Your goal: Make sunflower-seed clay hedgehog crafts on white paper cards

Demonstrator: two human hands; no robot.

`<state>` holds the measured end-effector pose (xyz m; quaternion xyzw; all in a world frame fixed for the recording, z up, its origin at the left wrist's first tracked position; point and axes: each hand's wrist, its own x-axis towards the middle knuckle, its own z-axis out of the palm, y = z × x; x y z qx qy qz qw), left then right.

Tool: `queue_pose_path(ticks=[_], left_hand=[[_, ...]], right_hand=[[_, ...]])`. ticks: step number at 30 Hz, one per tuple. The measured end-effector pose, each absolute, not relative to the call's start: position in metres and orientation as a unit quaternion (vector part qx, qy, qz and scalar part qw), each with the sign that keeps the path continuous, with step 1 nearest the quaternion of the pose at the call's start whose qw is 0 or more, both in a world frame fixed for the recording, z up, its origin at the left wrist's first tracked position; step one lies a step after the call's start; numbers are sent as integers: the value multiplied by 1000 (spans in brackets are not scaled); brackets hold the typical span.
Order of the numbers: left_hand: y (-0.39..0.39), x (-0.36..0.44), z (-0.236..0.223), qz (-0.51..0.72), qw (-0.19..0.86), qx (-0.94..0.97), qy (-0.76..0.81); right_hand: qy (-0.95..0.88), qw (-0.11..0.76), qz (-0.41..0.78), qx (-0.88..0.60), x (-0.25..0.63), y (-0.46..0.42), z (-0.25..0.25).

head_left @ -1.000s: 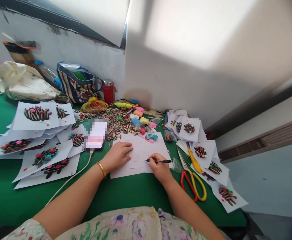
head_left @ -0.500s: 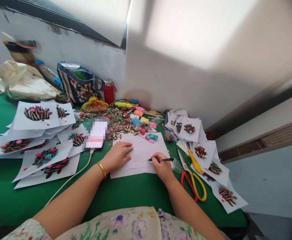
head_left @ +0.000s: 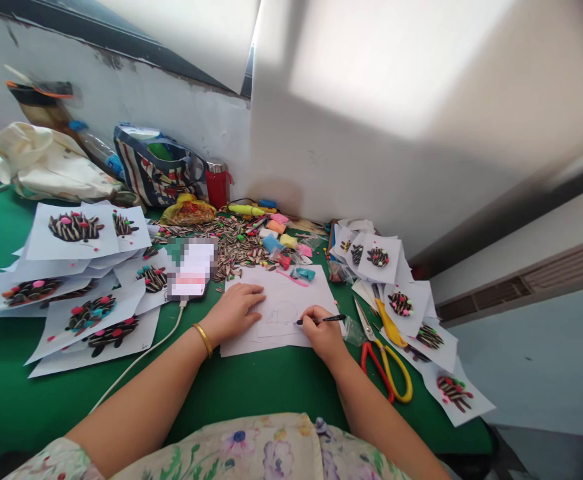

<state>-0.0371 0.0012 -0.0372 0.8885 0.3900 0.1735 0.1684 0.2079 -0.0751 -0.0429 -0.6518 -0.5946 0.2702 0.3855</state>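
Observation:
A white sheet of paper (head_left: 291,293) lies on the green table (head_left: 251,387) in front of me, with a faint rounded outline drawn near its middle. My left hand (head_left: 235,311) rests flat on the sheet's left part, fingers stretched out, a gold bangle on the wrist. My right hand (head_left: 322,333) is closed round a black pen (head_left: 321,320), whose tip touches the paper at the lower right of the outline.
Red and yellow scissors (head_left: 386,360) lie right of my hand. A phone (head_left: 191,270) on a white cable sits left of the sheet. Sunflower seeds (head_left: 231,243) and bits of coloured clay (head_left: 278,237) are piled behind. Finished seed pictures (head_left: 74,227) lie stacked left and right.
My right hand and the pen have shifted slightly to the right and up along the outline. The left hand has stayed put on the paper.

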Motion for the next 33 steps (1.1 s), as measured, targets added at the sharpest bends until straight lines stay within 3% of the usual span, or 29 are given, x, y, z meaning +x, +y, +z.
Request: queue_pose_path(ticks=[33], left_hand=[[2, -37, -38, 176, 173, 887, 390]], right_hand=[[-585, 400, 264, -654, 208, -74, -43]])
